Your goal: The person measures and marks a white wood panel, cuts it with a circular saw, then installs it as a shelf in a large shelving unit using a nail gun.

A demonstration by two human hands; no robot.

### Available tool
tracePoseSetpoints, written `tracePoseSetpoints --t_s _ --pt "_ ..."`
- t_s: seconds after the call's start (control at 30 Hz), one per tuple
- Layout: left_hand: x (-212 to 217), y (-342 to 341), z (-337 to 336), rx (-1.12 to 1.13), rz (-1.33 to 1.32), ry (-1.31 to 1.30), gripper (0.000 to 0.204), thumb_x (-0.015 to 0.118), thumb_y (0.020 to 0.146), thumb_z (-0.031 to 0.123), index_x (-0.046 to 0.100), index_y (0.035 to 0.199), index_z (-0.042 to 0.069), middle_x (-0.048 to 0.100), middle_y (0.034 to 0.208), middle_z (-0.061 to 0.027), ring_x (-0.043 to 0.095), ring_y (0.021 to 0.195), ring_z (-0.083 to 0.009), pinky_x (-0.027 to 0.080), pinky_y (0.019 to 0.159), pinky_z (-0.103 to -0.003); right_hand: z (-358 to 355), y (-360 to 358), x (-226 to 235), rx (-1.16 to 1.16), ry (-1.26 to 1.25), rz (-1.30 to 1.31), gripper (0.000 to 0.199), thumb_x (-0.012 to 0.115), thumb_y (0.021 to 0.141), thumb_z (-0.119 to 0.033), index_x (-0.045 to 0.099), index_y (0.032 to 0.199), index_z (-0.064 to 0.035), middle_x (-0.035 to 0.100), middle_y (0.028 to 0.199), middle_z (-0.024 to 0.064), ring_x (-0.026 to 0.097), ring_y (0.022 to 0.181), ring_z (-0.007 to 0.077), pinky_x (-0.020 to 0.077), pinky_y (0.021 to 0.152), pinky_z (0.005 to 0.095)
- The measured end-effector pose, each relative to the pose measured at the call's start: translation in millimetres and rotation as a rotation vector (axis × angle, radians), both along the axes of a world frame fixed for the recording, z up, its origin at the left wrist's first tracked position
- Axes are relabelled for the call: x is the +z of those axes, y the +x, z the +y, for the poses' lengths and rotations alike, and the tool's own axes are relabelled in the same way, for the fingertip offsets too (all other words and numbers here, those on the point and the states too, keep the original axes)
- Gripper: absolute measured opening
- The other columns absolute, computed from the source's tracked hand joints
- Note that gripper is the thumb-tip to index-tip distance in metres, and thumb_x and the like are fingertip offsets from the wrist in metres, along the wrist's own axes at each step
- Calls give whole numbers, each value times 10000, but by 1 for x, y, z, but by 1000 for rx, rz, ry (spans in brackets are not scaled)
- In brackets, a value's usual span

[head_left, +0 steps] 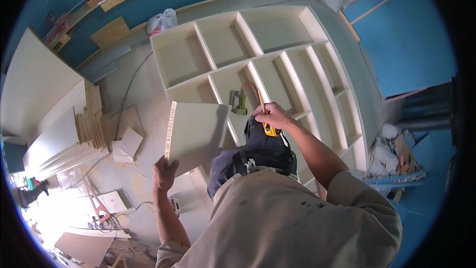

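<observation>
My left hand [165,172] is closed on the lower left corner of a pale board [197,128], its raw layered edge on the left. The board is held tilted above a large white shelf unit [233,72] lying on the floor. In my right hand [273,115], closed in front of my dark trousers, is a yellow and black tape measure [270,130]. A thin wooden stick, perhaps a pencil [261,100], also sticks up from these fingers. Beyond the board, a greenish nail gun [239,103] with a red hose rests in one compartment of the unit.
Cut boards are stacked [82,129] at the left, with small offcuts [130,142] beside them. A handsaw [99,211] and cables lie at lower left. A white plastic bag [162,21] stands behind the unit. Scraps and rubbish [394,154] are heaped at the right.
</observation>
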State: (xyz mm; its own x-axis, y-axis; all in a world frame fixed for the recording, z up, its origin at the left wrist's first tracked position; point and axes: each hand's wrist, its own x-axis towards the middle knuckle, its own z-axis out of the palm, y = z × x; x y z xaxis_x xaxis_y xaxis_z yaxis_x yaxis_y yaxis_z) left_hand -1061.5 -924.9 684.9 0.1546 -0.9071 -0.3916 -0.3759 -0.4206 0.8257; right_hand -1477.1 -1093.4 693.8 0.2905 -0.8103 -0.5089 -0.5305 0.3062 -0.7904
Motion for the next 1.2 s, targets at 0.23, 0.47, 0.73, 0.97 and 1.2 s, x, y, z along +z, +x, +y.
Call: tracePoseSetpoints --t_s 0.23,0.47,0.73,0.97,1.2 --pt "82 5 11 162 281 -99 219 683 757 97 628 888 -70 573 726 -61 483 654 -132 406 600 -312 -95 81 109 638 -355 199 432 823 716 -215 694 1092 -47 654 975 100 638 845 226 504 769 358" --pt "163 -40 80 107 -58 -361 307 783 758 192 626 851 -54 545 718 -165 537 594 -328 420 567 -390 -116 155 162 1262 -231 -102 299 832 724 -200 663 905 -33 610 716 61 568 647 185 481 637 331" --pt "137 -126 83 784 -876 -169 368 721 822 97 624 1161 -7 632 1161 -193 613 1046 -381 498 898 -424 -157 152 124 1401 -565 -187 294 816 716 -164 566 777 -21 584 707 109 568 631 266 455 596 376" --pt "-76 -290 182 836 -299 469 301 714 855 278 677 1083 85 681 1010 -180 658 966 -387 538 830 -465 -160 125 38 1568 -949 237 181 718 773 -190 612 832 -56 668 829 141 664 822 382 518 720 502" --pt "-184 -353 233 456 -273 719 410 607 913 420 602 1078 45 684 985 -217 665 968 -390 541 819 -491 -128 141 -69 1743 -914 599 133 692 758 -193 637 810 -83 690 865 120 680 832 348 537 766 462"
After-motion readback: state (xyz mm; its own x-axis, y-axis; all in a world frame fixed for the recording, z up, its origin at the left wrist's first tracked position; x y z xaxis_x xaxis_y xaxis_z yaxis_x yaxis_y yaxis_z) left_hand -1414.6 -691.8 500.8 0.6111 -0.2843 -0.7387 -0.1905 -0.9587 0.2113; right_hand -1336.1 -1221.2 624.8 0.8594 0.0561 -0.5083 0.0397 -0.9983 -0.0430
